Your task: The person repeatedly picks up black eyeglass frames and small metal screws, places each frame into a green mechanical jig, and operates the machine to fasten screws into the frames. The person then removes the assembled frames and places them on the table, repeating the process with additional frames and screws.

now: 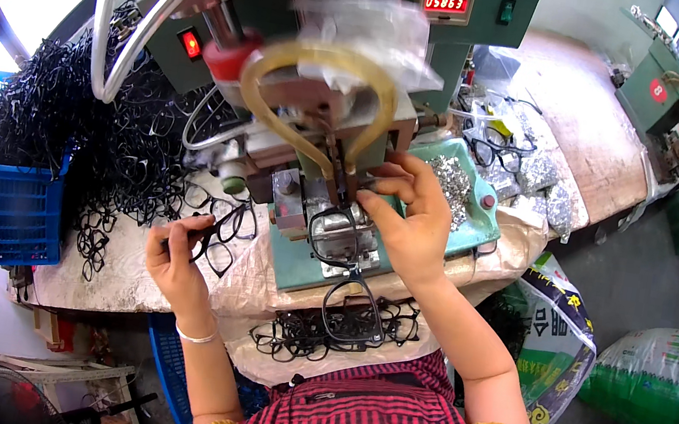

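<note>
A black eyeglass frame [360,273] is held endwise under the tooling of a green bench press [296,269], one rim at the machine and the other hanging toward me. My right hand [413,223] pinches its upper end close beside the tool, the fingertips partly hidden there. To the left, my left hand [178,263] is closed on another black eyeglass frame [224,230] just above the table. A yellowish looped tube [389,101] runs down to the tool. Beside my right hand, a light green tray [489,224] contains many small metal parts [451,185].
A large heap of black eyeglass frames [150,127] covers the table's left, spilling beside a blue crate [1,214]. More frames [295,333] lie on the cloth before me. Bagged parts [538,176] and loose glasses stand right; sacks [639,380] rest on the floor.
</note>
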Tool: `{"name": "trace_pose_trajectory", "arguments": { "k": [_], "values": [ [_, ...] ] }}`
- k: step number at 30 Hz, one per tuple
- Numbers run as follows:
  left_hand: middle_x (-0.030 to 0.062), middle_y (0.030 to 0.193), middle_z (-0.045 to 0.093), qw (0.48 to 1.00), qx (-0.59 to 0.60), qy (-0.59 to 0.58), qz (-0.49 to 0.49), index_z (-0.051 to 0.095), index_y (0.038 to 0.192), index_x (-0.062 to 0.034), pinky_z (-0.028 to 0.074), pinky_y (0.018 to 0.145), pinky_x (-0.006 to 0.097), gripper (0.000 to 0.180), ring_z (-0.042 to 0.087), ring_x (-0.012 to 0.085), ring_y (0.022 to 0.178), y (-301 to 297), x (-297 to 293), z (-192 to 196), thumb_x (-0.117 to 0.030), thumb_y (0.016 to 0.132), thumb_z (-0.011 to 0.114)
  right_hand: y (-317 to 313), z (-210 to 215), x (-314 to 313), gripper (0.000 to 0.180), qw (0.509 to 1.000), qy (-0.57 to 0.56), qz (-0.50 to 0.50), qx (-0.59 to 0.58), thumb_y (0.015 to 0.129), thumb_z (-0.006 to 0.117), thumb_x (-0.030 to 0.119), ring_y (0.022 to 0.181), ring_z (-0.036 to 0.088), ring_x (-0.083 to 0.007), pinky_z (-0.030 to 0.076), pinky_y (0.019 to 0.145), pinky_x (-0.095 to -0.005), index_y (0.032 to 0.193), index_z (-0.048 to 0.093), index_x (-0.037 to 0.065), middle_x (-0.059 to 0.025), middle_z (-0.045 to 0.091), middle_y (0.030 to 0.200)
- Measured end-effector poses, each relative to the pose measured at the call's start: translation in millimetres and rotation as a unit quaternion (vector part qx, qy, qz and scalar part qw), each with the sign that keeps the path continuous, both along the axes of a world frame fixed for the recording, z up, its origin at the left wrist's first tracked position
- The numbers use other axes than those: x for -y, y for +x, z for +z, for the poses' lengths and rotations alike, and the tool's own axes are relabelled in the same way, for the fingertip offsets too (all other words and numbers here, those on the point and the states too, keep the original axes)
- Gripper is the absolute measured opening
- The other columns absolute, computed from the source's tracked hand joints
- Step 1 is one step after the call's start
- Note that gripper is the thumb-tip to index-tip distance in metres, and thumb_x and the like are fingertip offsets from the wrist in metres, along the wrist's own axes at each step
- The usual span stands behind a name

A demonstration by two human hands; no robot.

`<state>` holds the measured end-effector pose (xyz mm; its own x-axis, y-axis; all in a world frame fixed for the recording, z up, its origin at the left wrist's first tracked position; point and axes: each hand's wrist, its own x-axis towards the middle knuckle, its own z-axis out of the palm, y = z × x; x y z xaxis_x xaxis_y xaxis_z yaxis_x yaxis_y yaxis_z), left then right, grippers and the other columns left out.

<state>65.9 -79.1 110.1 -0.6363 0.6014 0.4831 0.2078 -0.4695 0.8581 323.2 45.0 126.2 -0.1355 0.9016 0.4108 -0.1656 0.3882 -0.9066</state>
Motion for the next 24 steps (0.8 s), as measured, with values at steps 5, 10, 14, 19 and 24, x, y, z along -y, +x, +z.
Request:
{"name": "trace_pose_trajectory", "arguments": {
  "k": [5,10,14,19,24],
  "values": [
    [0.0255,0.088,0.070,0.946,-0.268,0.166,-0.073,0.042,0.080,-0.0017,0.061,0.070,0.047,0.029,0.071,0.0342,0.079,51,0,76,-0.013,0.100,0.059,-9,23,9,0.059,0.994,-0.069,0.074,-0.047,0.083,0.073,0.000,0.106,0.064,-0.0135,0.045,0.097,-0.0277,0.135,0.047,-0.006,-0.0108,0.072,0.101],
    [0.0114,0.093,0.074,0.828,-0.527,0.111,-0.155,0.044,0.073,-0.0093,0.061,0.067,0.036,0.044,0.074,0.0290,0.088,87,7,105,-0.026,0.076,0.085,-3,37,30,0.061,0.985,-0.104,0.106,-0.087,0.084,0.070,0.001,0.109,0.062,-0.0144,0.045,0.097,-0.0295,0.139,0.043,-0.005,-0.0127,0.072,0.106],
    [0.0026,0.095,0.075,0.775,-0.603,0.080,-0.170,0.048,0.074,-0.0116,0.057,0.063,0.031,0.043,0.074,0.0225,0.088,111,-8,106,-0.023,0.070,0.089,-1,33,20,0.066,0.987,-0.091,0.132,-0.007,0.085,0.072,0.000,0.109,0.061,-0.0160,0.045,0.099,-0.0301,0.142,0.039,-0.004,-0.0108,0.066,0.115],
    [0.0134,0.088,0.074,0.912,-0.391,0.085,-0.091,0.044,0.080,-0.0064,0.058,0.061,0.035,0.038,0.073,0.0282,0.076,98,-8,105,-0.024,0.089,0.077,-12,21,6,0.044,0.993,-0.053,0.078,-0.069,0.083,0.074,0.006,0.093,0.066,-0.0164,0.051,0.085,-0.0315,0.123,0.059,0.000,-0.0088,0.070,0.099],
    [0.0148,0.077,0.071,0.953,-0.279,0.101,-0.059,0.051,0.080,-0.0002,0.056,0.060,0.032,0.026,0.066,0.0210,0.063,87,-6,134,-0.009,0.091,0.073,62,-42,-46,0.018,0.786,0.141,-0.264,0.541,0.075,0.071,0.008,0.124,0.055,-0.0369,0.050,0.098,-0.0466,0.092,0.071,0.004,-0.0171,0.065,0.120]
  ]
}}
